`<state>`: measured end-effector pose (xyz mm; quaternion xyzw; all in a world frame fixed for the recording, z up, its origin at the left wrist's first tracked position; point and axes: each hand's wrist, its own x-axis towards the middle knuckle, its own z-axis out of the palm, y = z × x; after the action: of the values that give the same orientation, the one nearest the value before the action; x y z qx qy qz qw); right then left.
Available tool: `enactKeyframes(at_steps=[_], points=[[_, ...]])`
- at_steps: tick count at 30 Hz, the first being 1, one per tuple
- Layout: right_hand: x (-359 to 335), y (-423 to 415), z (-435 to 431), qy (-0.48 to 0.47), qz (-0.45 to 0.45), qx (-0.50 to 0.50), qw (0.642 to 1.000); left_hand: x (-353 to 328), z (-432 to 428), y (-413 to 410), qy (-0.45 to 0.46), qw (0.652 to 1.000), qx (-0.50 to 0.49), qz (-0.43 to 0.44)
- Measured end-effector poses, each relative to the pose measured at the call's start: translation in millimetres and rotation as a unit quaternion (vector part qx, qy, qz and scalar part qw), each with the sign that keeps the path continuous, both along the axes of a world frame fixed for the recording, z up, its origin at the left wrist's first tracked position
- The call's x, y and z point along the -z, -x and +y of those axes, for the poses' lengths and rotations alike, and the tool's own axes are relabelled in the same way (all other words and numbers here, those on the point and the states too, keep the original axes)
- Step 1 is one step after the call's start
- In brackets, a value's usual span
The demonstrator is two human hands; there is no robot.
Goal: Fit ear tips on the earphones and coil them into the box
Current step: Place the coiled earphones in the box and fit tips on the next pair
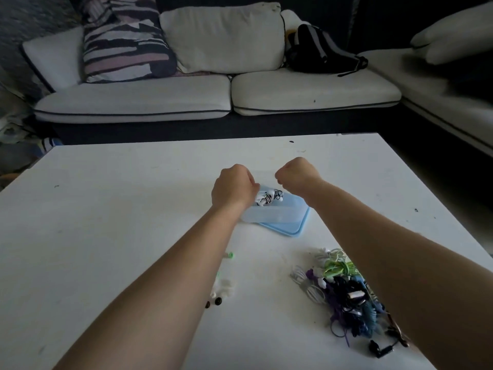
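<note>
Earphones [268, 198], a black-and-white set, are lying bundled in the box [290, 206] towards its far left corner. The box is sitting on its lid [288, 229] around the middle of the worktop [133, 209]. The left hand [233, 186] is hovering right at the bundle with its back to the camera. Its fingers are curling down out of sight, so I cannot tell whether they are pinching the cable or only touching it. The right hand [297, 172] is hanging over the box's far edge with its fingers curling into the palm; I cannot tell whether a thin cord is running through them. By the look of it, this one set is being tucked into place, and it is the only one packed. Small white knobs are showing on it, but whether those are fitted tips is too small to say. Most of the job seems to be waiting. A pile [344, 292] of tangled sets in green, purple, blue, black and white is lying beside the right forearm, near the worktop's front right. Loose tips [222, 288], pale, green and dark, are lying scattered beside the left forearm, well apart from the box. A sofa [186, 97] is standing beyond the worktop.
</note>
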<state>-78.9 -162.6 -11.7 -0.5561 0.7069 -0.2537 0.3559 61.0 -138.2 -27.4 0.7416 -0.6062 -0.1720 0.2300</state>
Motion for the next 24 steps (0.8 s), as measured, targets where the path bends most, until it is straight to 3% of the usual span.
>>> enactKeyframes(at_steps=[3, 8, 11, 15, 19, 24], points=[[-7, 7, 10, 0.032, 0.011, 0.002, 0.999, -11, 8, -2, 0.015, 1.000, 0.012, 0.020], [-17, 36, 55, 0.076, -0.091, 0.007, 0.993, -26, 44, -6, 0.022, 0.997, 0.049, 0.060], [-22, 57, 87, 0.081, -0.103, -0.011, 0.991, -24, 71, 5, 0.019, 0.994, 0.079, 0.075], [-14, 82, 118, 0.021, -0.021, -0.100, 0.995, -8, 107, 34, -0.033, 0.981, 0.164, 0.103], [-1, 99, 141, -0.025, 0.145, -0.229, 0.962, 11, 132, 63, -0.080, 0.967, 0.214, 0.116], [26, 106, 155, 0.001, 0.264, -0.236, 0.935, 14, 138, 70, -0.086, 0.968, 0.191, 0.139]])
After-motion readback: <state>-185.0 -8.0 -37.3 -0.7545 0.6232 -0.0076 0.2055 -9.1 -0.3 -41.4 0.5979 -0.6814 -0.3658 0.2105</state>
